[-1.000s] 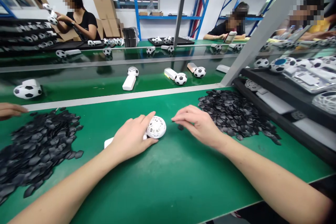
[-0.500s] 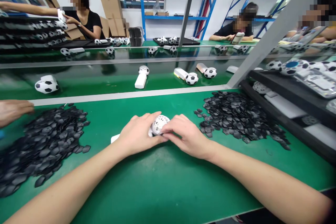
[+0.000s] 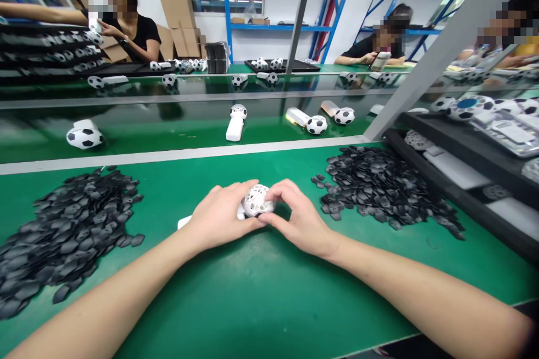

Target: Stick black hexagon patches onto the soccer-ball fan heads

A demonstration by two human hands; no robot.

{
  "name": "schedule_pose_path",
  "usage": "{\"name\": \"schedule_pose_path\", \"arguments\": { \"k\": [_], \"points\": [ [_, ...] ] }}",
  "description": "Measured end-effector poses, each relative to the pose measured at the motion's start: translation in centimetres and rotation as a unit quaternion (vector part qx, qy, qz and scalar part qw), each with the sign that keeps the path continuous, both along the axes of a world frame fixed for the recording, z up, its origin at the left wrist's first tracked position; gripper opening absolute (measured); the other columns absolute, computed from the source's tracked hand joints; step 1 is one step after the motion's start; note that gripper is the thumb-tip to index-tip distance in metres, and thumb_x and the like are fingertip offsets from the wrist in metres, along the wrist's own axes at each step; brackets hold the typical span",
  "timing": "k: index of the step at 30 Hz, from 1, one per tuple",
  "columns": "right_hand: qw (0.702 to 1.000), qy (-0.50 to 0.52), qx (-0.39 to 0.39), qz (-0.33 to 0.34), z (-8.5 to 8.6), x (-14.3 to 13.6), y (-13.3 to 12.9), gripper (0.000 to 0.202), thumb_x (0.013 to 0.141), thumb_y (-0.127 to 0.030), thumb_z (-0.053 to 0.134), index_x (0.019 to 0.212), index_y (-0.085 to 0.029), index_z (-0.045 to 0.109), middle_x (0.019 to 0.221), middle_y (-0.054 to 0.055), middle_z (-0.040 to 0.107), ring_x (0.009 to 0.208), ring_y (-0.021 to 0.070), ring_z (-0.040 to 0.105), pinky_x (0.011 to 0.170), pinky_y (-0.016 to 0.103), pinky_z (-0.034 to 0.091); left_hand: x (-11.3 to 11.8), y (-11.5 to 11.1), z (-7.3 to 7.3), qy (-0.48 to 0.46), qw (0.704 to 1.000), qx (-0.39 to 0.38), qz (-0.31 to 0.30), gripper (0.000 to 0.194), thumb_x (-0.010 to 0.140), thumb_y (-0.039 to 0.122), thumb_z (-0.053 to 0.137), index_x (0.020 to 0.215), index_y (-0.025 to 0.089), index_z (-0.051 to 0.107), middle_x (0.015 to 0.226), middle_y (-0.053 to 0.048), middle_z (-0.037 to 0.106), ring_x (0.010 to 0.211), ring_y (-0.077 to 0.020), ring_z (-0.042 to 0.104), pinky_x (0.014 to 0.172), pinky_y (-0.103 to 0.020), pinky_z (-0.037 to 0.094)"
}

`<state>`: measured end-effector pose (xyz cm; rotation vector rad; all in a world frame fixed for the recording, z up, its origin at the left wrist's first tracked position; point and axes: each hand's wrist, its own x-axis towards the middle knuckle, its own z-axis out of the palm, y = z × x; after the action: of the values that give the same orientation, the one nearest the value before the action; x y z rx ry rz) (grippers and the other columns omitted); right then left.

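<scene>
A white handheld fan [image 3: 256,202] with a round openwork head lies on the green table between my hands. My left hand [image 3: 221,213] is closed over its body and neck; the white handle end sticks out beyond the wrist side. On the right side of the head, my right hand [image 3: 295,213] curves its thumb and index finger round the ball, fingertips touching the grille and its lower edge. A dark patch shows under the right thumb tip, too small to make out. Piles of black plastic patches lie to the left [image 3: 80,224] and right [image 3: 383,185].
Beyond a white strip [image 3: 189,154], football-patterned fans [image 3: 84,134] lie on the green conveyor [image 3: 168,129]. A slanted grey post [image 3: 429,50] stands right, beside black trays [image 3: 475,146] holding fan parts. Several people sit across the line.
My right thumb and index finger have spread wider round the fan head. My left hand stays put. Fans on the near belt shifted right; another person's hand at the left edge is gone.
</scene>
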<state>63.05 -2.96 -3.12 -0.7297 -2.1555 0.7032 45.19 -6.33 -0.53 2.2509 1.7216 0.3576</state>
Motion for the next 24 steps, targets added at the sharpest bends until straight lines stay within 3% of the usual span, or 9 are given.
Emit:
{"name": "schedule_pose_path", "arguments": {
  "k": [3,5,8,14,18,21,24],
  "points": [
    [0.999,-0.007,-0.037,-0.009,-0.2,0.0,0.1,0.04,0.073,-0.019,0.063,0.109,-0.022,0.046,0.114,0.008,0.048,0.108,0.0219,0.044,0.088,0.038,0.042,0.0,0.0,0.1,-0.015,1.0,-0.002,-0.003,0.062,0.072,0.054,0.053,0.126,0.027,0.04,0.12,-0.003,0.056,0.105,-0.0246,0.054,0.086,-0.038,0.041],
    [0.997,-0.018,-0.077,0.006,-0.3,0.1,0.1,0.047,0.076,-0.02,0.06,0.119,-0.023,0.04,0.122,0.008,0.045,0.112,0.0219,0.043,0.091,0.04,0.041,0.0,0.1,0.2,-0.025,1.0,-0.002,-0.003,0.06,0.072,0.052,0.054,0.125,0.028,0.041,0.119,-0.002,0.057,0.104,-0.0239,0.054,0.085,-0.038,0.041],
    [0.994,-0.023,-0.107,0.026,-0.4,0.1,-0.1,0.047,0.079,-0.02,0.057,0.122,-0.023,0.038,0.121,0.007,0.048,0.109,0.0205,0.047,0.093,0.04,0.041,0.0,0.2,0.1,-0.035,0.999,-0.004,0.001,0.059,0.071,0.052,0.056,0.124,0.028,0.043,0.118,-0.002,0.057,0.103,-0.0244,0.055,0.085,-0.038,0.042],
    [0.996,-0.022,-0.079,0.019,-0.3,-0.2,-0.1,0.046,0.078,-0.018,0.057,0.12,-0.02,0.039,0.119,0.009,0.05,0.105,0.021,0.048,0.085,0.038,0.045,0.1,0.1,0.0,-0.036,0.999,0.013,0.001,0.054,0.072,0.048,0.056,0.121,0.026,0.046,0.117,-0.004,0.057,0.101,-0.0246,0.055,0.084,-0.038,0.042],
    [0.993,-0.047,-0.107,0.022,0.7,1.2,1.8,0.033,0.077,-0.023,0.06,0.109,-0.019,0.051,0.107,0.007,0.055,0.091,0.0159,0.054,0.068,0.027,0.048,-0.4,0.1,0.3,-0.024,1.0,-0.002,-0.017,0.055,0.071,0.042,0.058,0.122,0.025,0.043,0.118,-0.004,0.056,0.101,-0.0247,0.054,0.084,-0.037,0.041],
    [0.989,-0.124,-0.068,-0.031,1.5,3.2,3.4,0.009,0.077,-0.021,0.061,0.085,-0.018,0.062,0.086,0.003,0.058,0.073,0.0123,0.055,0.067,0.026,0.046,-1.3,0.4,0.4,0.016,0.999,0.02,-0.038,0.05,0.071,0.024,0.053,0.121,0.025,0.045,0.115,-0.003,0.058,0.1,-0.0253,0.052,0.086,-0.04,0.038],
    [0.972,-0.223,-0.046,-0.057,1.9,4.5,4.0,0.001,0.074,-0.019,0.064,0.075,-0.018,0.064,0.075,0.001,0.057,0.064,0.0114,0.054,0.064,0.026,0.045,-1.9,0.7,0.0,0.041,0.997,0.04,-0.051,0.058,0.07,0.007,0.041,0.124,0.026,0.044,0.108,-0.004,0.06,0.101,-0.0242,0.05,0.089,-0.042,0.036]
  ]
}}
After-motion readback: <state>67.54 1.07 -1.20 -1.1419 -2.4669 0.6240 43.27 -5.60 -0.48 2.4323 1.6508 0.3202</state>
